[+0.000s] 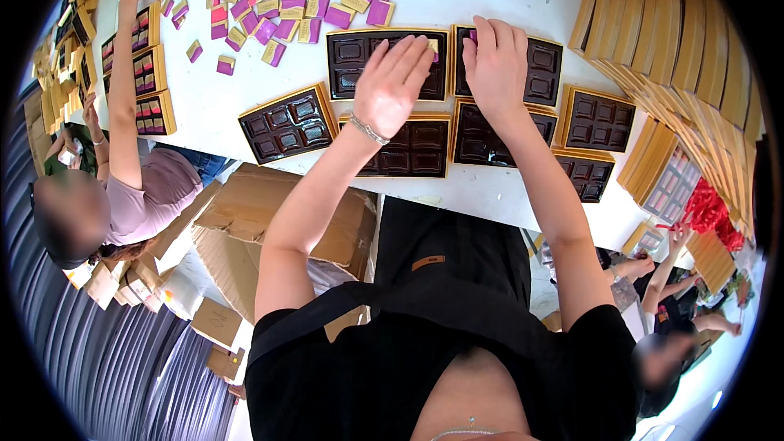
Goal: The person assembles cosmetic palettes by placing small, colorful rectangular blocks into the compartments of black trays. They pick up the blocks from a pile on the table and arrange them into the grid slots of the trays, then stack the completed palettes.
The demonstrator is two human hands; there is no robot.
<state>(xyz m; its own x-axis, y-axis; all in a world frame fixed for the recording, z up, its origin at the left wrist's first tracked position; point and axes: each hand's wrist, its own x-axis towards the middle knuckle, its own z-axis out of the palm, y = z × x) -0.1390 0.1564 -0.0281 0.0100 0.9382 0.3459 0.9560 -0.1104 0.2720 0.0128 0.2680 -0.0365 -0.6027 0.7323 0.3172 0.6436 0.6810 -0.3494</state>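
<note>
My left hand (390,86) reaches over a gold-rimmed box with a dark brown moulded tray (347,69), its fingers stretched out and its thumb hidden. A small gold-and-purple wrapped piece (434,49) shows right beside its fingertips, in the tray's corner. Over the neighbouring tray box (545,73) is my right hand (496,65), fingers extended and thumb apart; whether anything small is under it is hidden. Nearer me stand two more tray boxes (416,151) (482,143), partly covered by my forearms. Their visible compartments hold nothing.
Loose wrapped pieces (286,12) in gold, purple and pink lie spread at the far left. Further tray boxes (286,124) (600,120) flank the group. Stacked gold-edged boxes (653,16) line the right side. A co-worker's arm (124,98) reaches past filled boxes (151,69). Cardboard cartons (278,212) stand below the table edge.
</note>
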